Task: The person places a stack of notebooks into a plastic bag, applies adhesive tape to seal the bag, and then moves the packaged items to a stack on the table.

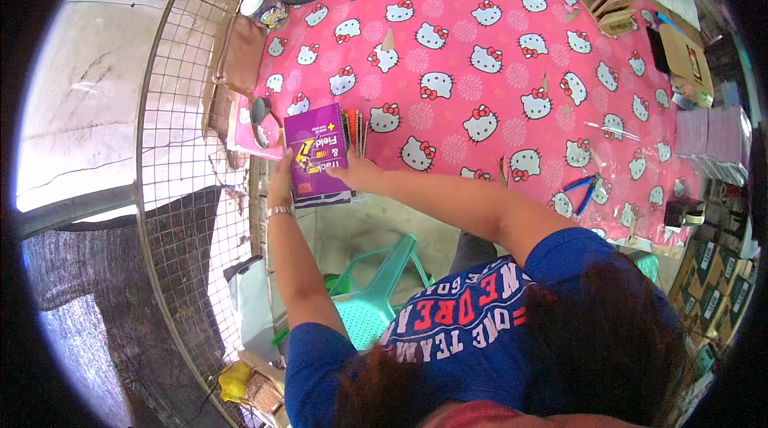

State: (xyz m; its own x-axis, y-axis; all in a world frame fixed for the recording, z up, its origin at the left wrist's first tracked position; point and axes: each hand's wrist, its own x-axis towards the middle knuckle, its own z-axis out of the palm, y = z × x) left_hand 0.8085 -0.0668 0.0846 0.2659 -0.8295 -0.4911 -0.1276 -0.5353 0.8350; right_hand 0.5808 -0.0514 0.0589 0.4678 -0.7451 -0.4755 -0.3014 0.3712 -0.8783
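At the table's near left edge I hold a stack of spiral notebooks [316, 152], the top one with a purple cover and yellow print. My left hand [282, 178] closes on the stack's left side, its wrist wearing a silver watch. From the right, my right hand [354, 175] grips the opposite side, with fingers on the cover. More notebook edges in red and black show past the stack's right side. Under it lies the pink tablecloth [456, 112], printed with white cat faces. Close by on the left rests a pair of dark sunglasses [260, 118].
Blue-handled pliers [586, 190] lie toward the right, near stacked notebooks [714, 140]. A cardboard holder [610, 10] stands at the far right. A lidded jar [262, 8] sits far left beside the wire mesh [180, 76]. Below is a green plastic chair [368, 318]; boxes [710, 284] are stacked right.
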